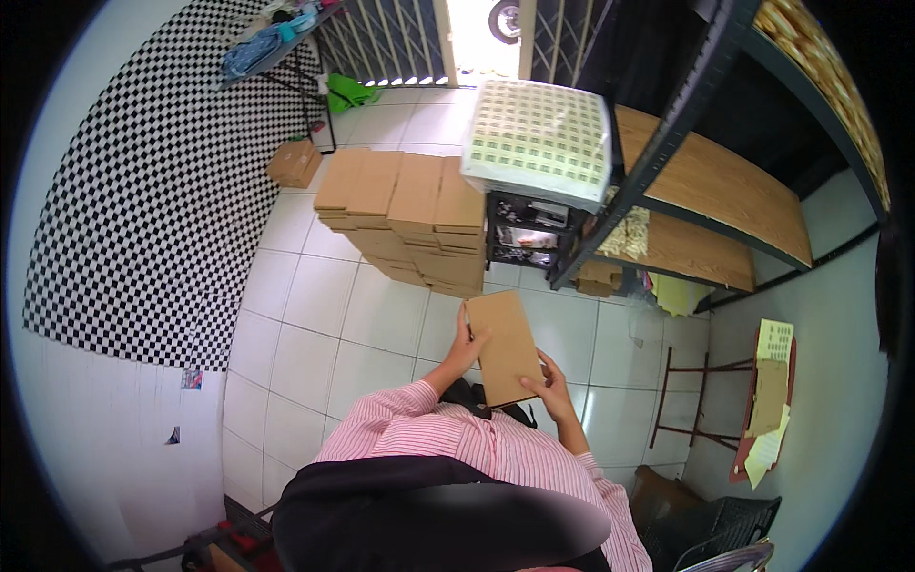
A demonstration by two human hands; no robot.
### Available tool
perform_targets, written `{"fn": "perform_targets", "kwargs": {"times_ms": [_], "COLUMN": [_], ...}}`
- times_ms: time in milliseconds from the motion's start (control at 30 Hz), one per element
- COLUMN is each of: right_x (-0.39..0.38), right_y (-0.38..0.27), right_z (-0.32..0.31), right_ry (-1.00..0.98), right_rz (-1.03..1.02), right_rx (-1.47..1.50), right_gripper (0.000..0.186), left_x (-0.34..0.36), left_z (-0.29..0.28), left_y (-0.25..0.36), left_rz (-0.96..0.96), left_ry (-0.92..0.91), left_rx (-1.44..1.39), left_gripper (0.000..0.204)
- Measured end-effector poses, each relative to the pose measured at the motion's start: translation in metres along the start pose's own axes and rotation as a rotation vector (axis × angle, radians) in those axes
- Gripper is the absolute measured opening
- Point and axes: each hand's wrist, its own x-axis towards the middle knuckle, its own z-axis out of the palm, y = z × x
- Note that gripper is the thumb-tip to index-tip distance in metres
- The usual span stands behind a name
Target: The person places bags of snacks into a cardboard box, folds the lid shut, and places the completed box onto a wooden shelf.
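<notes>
A closed brown cardboard box (pixel 506 345) is held in front of my body, tilted a little. My left hand (pixel 465 345) grips its left edge, thumb lying on the top face. At the lower right edge my right hand (pixel 550 385) holds it, thumb on top and the other fingers partly hidden along the side. Just beyond the box stands a block of stacked cardboard boxes (pixel 405 214) of similar brown colour, piled in rows on the floor.
Right of the stack, a black drawer unit (pixel 524 234) carries a plastic-wrapped block of printed sheets (pixel 538 133). Metal shelving (pixel 705 181) with wooden boards runs along the right. A small red table (pixel 762 400) holds papers. One carton (pixel 294 164) sits by the checkered wall (pixel 152 191).
</notes>
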Motion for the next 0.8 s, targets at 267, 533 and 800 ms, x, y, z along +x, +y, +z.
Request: {"fn": "perform_targets", "kwargs": {"times_ms": [267, 533, 800], "right_x": [0.031, 0.076, 0.148], "right_y": [0.004, -0.009, 0.003], "right_z": [0.042, 0.13, 0.204], "right_ry": [0.212, 0.099, -0.039], "right_rz": [-0.17, -0.022, 0.039], "right_rx": [-0.05, 0.091, 0.017], "right_gripper": [0.069, 0.062, 0.055], "left_x": [-0.031, -0.011, 0.063], "left_z": [-0.007, -0.089, -0.243], "left_y": [0.025, 0.075, 0.109], "left_rz": [-0.134, -0.005, 0.145], "left_ry": [-0.263, -0.033, 0.335], "left_rx": [-0.102, 0.004, 0.175], "left_gripper": [0.071, 0.062, 0.06]}}
